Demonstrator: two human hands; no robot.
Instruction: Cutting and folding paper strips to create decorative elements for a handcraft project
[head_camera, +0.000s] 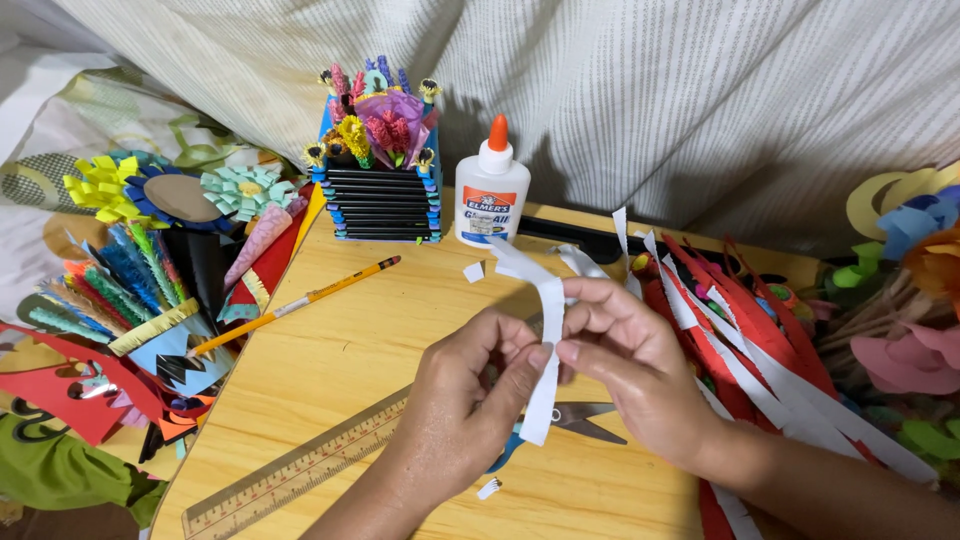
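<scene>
While both hands pinch it mid-length, the white paper strip (546, 345) runs near vertical btwn them: left hand (470, 400) w/ thumb+fingers closed on it, right hand (625, 365) likewise, equally near.

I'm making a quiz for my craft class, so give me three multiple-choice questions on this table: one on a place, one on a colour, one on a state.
1. Where does the pencil lie?
A. left of the hands
B. on the glue bottle
C. under the scissors

2. What colour is the glue bottle's cap?
A. green
B. orange
C. black

3. How is the paper strip held?
A. lying flat, untouched
B. rolled into a ball
C. pinched by both hands

Answers:
1 A, it lies slanted on the table, left.
2 B, the tip is orange.
3 C, left hand and right hand grip it.
</scene>
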